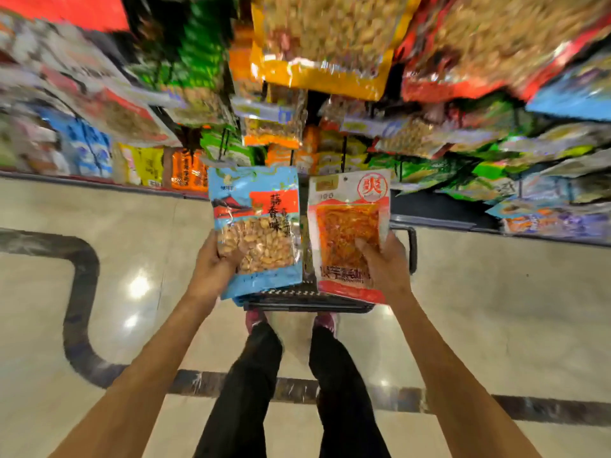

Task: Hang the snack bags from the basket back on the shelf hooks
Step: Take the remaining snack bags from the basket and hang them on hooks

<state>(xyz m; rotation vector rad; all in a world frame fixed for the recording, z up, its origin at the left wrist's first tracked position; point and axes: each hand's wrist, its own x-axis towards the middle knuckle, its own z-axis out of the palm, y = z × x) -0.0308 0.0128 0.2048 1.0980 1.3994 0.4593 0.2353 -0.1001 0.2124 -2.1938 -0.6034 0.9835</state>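
Hands (211, 269) (385, 269) grip blue bag (258, 206) and red bag (347, 200); basket (307, 303) mostly hidden behind.

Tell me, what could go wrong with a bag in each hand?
The left hand holds the blue bag, the right hand the red bag, so neither can part the crowded hanging bags; some might get knocked off. The basket sits by the feet, a possible trip.

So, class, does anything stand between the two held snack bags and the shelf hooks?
Nothing visible does. The blue bag in the left hand and the red-and-white bag in the right hand face the hanging packets across open air. The blur hides whether a hook is free.
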